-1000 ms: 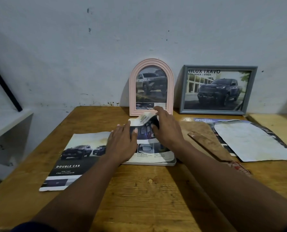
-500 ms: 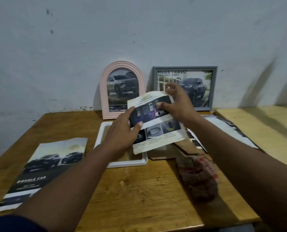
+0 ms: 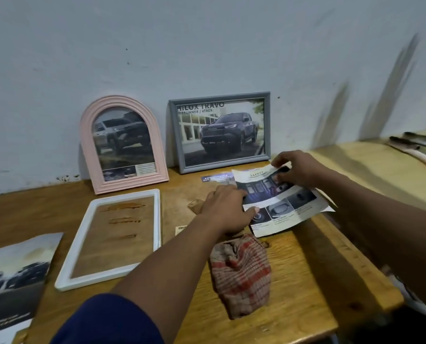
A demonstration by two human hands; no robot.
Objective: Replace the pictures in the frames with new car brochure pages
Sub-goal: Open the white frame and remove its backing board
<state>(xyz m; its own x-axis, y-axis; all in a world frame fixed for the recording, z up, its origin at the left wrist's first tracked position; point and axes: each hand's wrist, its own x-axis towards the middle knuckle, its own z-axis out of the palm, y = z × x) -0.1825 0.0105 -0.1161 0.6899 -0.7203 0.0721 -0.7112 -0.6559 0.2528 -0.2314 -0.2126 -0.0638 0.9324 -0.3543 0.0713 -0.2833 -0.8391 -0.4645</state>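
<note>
Hands on the paper: the left hand (image 3: pixel 228 209) grips the brochure page (image 3: pixel 286 207) at its left edge, thumb on top and the other fingers curled close together. The right hand (image 3: pixel 299 168) pinches the page's top edge, and the paper curls up there under its fingers. The page sits right of centre in the frame, low over the counter (image 3: pixel 269 326); whether it lies flat on the wood, I cannot tell. Its upper corner overlaps a blue-headed sheet (image 3: pixel 217 177).

Left of centre, the white frame (image 3: pixel 157 219) lies flat with bare wood showing through its opening. Behind it, leaning on the wall (image 3: pixel 207 45), stand the pink arched frame (image 3: pixel 87 145) and the grey frame (image 3: pixel 174 135), each showing a pickup truck. A checked cloth (image 3: pixel 241 271) is bunched up just below the page. A second brochure sheet (image 3: pixel 15 274) lies at lower left, and brushes (image 3: pixel 415 147) at far right.
</note>
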